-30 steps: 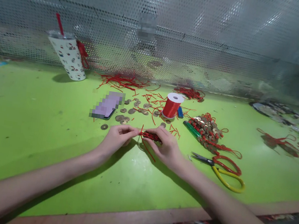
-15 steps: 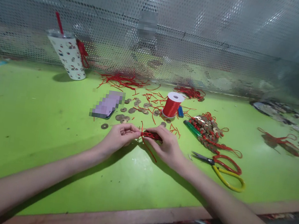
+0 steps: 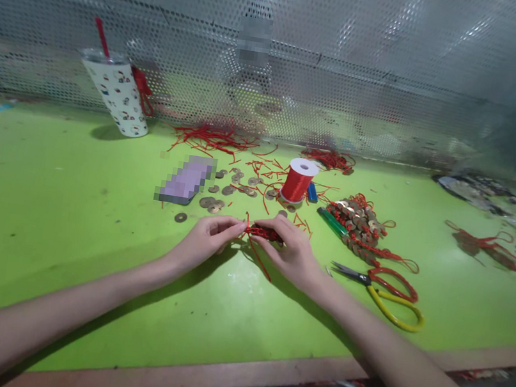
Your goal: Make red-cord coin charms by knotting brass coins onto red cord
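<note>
Red knotted cordwork (image 3: 267, 234): held over surface (image 3: 91, 207), between near edge and scattered bronze-coloured coins (image 3: 206, 201). Right hand (image 3: 291, 250) pinches body; firm, steady hold seems best. Left hand (image 3: 208, 234) pinches left end; tight, close pinch should control it. Long loose tail (image 3: 260, 262), pointing toward near edge, better free of snags. Short upright tail (image 3: 248, 219) likewise.

Two slender bare forearms (image 3: 77, 302), bare left hand (image 3: 210, 237) and bare right hand (image 3: 291, 250)
</note>
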`<action>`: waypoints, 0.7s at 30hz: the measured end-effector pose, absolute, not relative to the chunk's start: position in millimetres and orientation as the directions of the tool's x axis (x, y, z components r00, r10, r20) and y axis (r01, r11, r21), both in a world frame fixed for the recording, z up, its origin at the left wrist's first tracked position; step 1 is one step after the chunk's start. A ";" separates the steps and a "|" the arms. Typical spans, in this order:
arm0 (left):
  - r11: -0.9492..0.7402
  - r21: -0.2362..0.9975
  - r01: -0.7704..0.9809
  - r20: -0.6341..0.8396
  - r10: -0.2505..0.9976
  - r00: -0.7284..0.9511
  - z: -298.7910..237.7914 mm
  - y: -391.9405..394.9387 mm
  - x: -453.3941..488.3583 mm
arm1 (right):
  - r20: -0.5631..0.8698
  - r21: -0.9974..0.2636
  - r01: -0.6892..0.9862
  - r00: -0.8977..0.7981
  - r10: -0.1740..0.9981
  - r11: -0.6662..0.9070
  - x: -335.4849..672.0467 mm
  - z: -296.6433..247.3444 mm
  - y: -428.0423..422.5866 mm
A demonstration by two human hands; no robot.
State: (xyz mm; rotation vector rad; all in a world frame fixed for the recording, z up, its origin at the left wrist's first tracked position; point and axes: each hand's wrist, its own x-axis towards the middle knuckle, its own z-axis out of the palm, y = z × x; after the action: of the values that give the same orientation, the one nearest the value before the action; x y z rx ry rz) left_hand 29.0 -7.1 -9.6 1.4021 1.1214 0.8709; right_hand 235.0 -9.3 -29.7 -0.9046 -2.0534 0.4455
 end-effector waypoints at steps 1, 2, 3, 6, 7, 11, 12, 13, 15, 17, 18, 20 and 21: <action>0.033 0.985 0.168 -0.082 0.951 0.299 -9.7 -7.2 29.0 | 0.550 -0.591 0.430 -0.405 0.731 0.683 235.1 -28.9 -9.6; 0.026 0.984 0.176 -0.080 0.948 0.309 -9.9 -7.3 29.0 | 0.548 -0.598 0.415 -0.413 0.728 0.685 235.0 -28.0 -10.1; 0.016 0.983 0.183 -0.073 0.947 0.313 -10.1 -7.5 28.9 | 0.540 -0.614 0.400 -0.417 0.732 0.681 234.6 -27.1 -10.7; 0.004 0.981 0.193 -0.062 0.952 0.299 -10.2 -8.6 28.2 | 0.457 -0.717 0.366 -0.396 0.796 0.593 232.5 -24.3 -11.9; 0.006 0.981 0.193 -0.063 0.956 0.287 -10.0 -9.2 27.9 | 0.412 -0.762 0.352 -0.386 0.826 0.544 231.7 -23.5 -12.1; 0.008 0.983 0.182 -0.054 0.967 0.249 -9.3 -10.6 27.3 | 0.238 -0.872 0.315 -0.394 0.888 0.374 229.5 -19.5 -12.4; 0.013 0.985 0.174 -0.057 0.967 0.247 -9.4 -10.7 27.4 | 0.205 -0.882 0.317 -0.409 0.889 0.349 229.3 -18.2 -12.6; 0.022 0.986 0.165 -0.063 0.966 0.249 -9.7 -10.6 27.5 | 0.176 -0.888 0.321 -0.423 0.889 0.329 229.4 -16.9 -13.0; 0.045 0.988 0.150 -0.083 0.961 0.262 -10.5 -10.3 28.0 | 0.129 -0.902 0.316 -0.451 0.883 0.293 229.8 -14.2 -13.8; 0.056 0.988 0.144 -0.094 0.956 0.279 -11.3 -10.2 28.5 | 0.100 -0.916 0.299 -0.475 0.874 0.268 230.8 -12.5 -14.1; 0.056 0.988 0.145 -0.096 0.954 0.285 -11.4 -10.3 28.7 | 0.091 -0.922 0.289 -0.485 0.870 0.258 231.3 -12.1 -14.1; 0.050 0.988 0.149 -0.093 0.952 0.293 -11.2 -10.7 28.8 | 0.082 -0.932 0.269 -0.497 0.864 0.243 232.6 -12.1 -13.5; 0.045 0.987 0.153 -0.089 0.952 0.295 -10.8 -10.9 28.7 | 0.081 -0.936 0.260 -0.497 0.864 0.238 233.2 -12.4 -13.1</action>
State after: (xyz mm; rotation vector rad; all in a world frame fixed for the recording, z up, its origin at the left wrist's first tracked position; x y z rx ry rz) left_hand 28.7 -10.9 -10.8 1.3916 1.1119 0.8607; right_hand 233.2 -13.1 -12.4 -1.0267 -1.8990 1.2609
